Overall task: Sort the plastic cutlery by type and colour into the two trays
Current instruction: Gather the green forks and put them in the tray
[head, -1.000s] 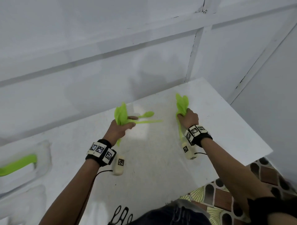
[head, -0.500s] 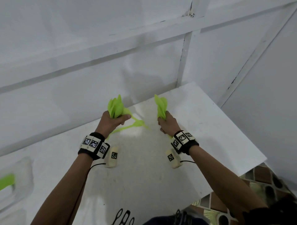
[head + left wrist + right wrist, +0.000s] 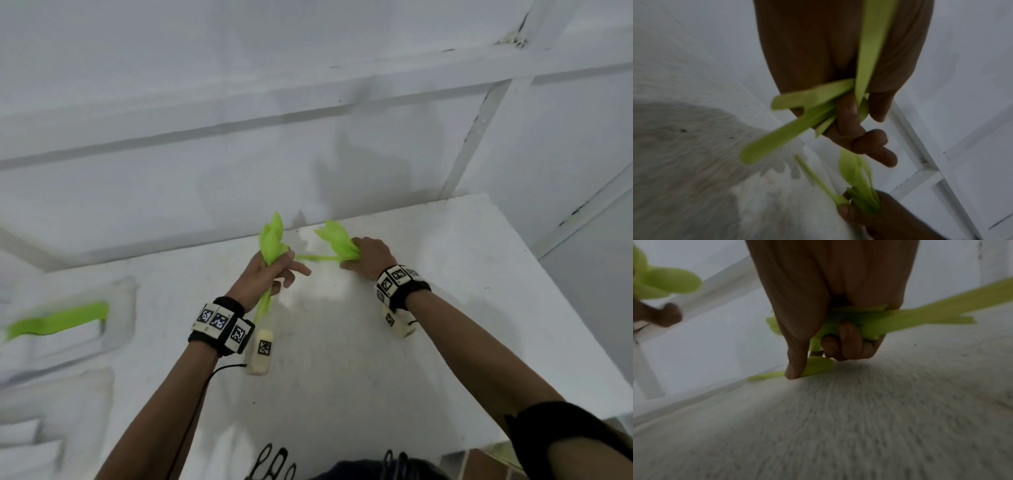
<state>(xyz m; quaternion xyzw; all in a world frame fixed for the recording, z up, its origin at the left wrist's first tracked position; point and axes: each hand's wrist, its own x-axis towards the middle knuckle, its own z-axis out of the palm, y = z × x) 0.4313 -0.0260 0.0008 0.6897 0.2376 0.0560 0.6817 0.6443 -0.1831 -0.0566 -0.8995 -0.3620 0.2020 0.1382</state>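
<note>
Both hands are loaded with lime-green plastic cutlery, which suggests the person gathers pieces in bulk before carrying them to the trays. The left hand (image 3: 270, 274) grips a left bunch of green cutlery (image 3: 272, 240) upright, the broad ends fanning above the fist and the handles sticking out below the wrist; the fingers (image 3: 849, 113) curl round the handles, while one finger points loosely out toward the other hand. The right hand (image 3: 371, 258) sits low over the table (image 3: 445, 274), knuckles up, its fingers (image 3: 849, 339) wrapped round a right bunch of green cutlery (image 3: 337, 240) whose broad ends tilt up and to the left. Its thumb (image 3: 795, 368) presses on one loose green piece (image 3: 315, 257) that lies flat on the table between the two hands, seemingly to pin it so it can be drawn into the bunch. The blur makes it hard to say whether these are spoons, forks or knives. At the far left, a white tray (image 3: 120, 308) already holds a green piece (image 3: 58, 322) in one compartment; a second tray shape lies below it, too blurred to read. Both forearms reach forward and converge, wrists near each other above the back part of the table. Judging from this, the sorting is partly done, with the held pieces yet to be placed.
</note>
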